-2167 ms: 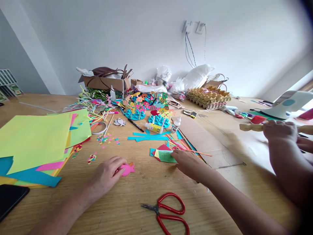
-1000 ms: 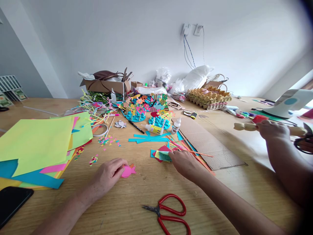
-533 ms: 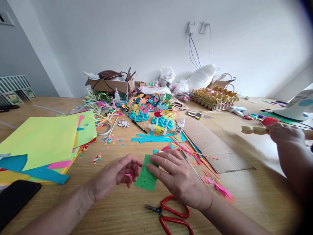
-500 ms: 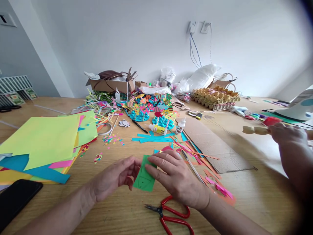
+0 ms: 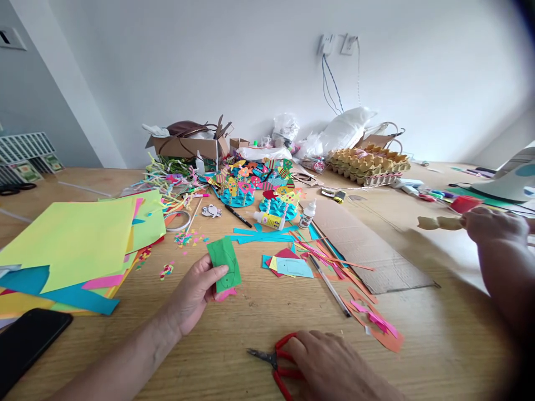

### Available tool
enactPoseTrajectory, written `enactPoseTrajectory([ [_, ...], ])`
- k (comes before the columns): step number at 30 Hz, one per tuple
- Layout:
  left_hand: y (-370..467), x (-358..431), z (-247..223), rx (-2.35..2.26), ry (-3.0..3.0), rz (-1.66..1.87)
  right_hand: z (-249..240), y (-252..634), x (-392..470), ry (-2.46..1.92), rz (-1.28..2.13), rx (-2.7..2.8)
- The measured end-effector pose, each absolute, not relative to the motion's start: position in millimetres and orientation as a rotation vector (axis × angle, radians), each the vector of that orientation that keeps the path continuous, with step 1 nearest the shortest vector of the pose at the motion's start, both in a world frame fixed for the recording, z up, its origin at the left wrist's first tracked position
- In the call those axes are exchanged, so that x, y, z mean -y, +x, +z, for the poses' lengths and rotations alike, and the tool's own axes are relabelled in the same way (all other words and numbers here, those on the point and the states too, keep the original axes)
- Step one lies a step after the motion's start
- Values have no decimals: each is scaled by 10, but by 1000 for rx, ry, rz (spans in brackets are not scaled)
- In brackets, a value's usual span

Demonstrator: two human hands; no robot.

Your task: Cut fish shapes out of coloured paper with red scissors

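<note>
My left hand (image 5: 199, 287) pinches a green paper piece (image 5: 224, 257) that has pencil lines drawn on it. A bit of pink paper (image 5: 226, 294) shows beneath it. My right hand (image 5: 324, 359) lies over the red handles of a pair of scissors (image 5: 273, 359), its thumb side at the upper handle loop and its fingers curled down out of sight. The dark blades point left on the table. Beyond the hands lie small paper pieces, among them a light blue one (image 5: 296, 267) with a drawn outline.
A pen (image 5: 330, 287) and paper scraps (image 5: 378, 323) lie at right beside a cardboard sheet (image 5: 368, 250). Coloured sheets (image 5: 83, 239) and a phone (image 5: 31, 345) are at left. Glue bottles (image 5: 308, 213) stand near paper fish. Another person's hand (image 5: 495, 228) holds an egg-carton strip (image 5: 439, 223).
My left hand has taken the green paper left and up. My right hand has let go of that paper and come down onto the scissors, uncovering the small papers on the table.
</note>
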State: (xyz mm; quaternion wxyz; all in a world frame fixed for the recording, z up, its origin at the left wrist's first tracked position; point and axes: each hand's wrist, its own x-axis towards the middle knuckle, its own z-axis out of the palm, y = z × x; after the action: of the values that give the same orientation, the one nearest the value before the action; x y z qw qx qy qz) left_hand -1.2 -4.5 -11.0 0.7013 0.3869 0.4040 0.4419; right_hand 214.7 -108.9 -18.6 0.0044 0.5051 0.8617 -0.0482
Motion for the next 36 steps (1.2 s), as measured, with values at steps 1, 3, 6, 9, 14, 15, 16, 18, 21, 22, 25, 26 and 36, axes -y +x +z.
enactPoseTrajectory([
  [1,-9,36,-116,-891,844,1028,-275,2136,1105,1605,-108,-2714],
  [3,-7,21,-124,-892,811,1105,-416,2115,1106,1625,-7,-2753],
  [6,-25,11,-136,-903,769,1188,-462,2101,1059,1672,-48,-2724],
  [9,-49,14,-162,-917,739,1235,-313,2100,960,1840,-383,-2661],
  [14,-15,60,-197,-908,781,1242,3,2063,667,2288,-1368,-2522],
  [15,7,78,-191,-906,799,1230,40,2040,602,2327,-1682,-2463],
  [16,32,97,-181,-909,820,1214,67,2012,540,2333,-1977,-2363],
  [18,86,132,-152,-934,869,1178,95,1939,428,2263,-2389,-2179],
  [21,160,152,-114,-961,936,1136,100,1813,299,2203,-2689,-2110],
  [22,179,148,-108,-963,947,1129,98,1773,266,2202,-2710,-2129],
  [25,220,125,-116,-981,951,1140,90,1676,192,2165,-2742,-2179],
  [26,228,119,-125,-989,943,1154,87,1652,173,2167,-2761,-2180],
  [36,190,152,-208,-953,957,1095,35,1590,69,2181,-2865,-2176],
])
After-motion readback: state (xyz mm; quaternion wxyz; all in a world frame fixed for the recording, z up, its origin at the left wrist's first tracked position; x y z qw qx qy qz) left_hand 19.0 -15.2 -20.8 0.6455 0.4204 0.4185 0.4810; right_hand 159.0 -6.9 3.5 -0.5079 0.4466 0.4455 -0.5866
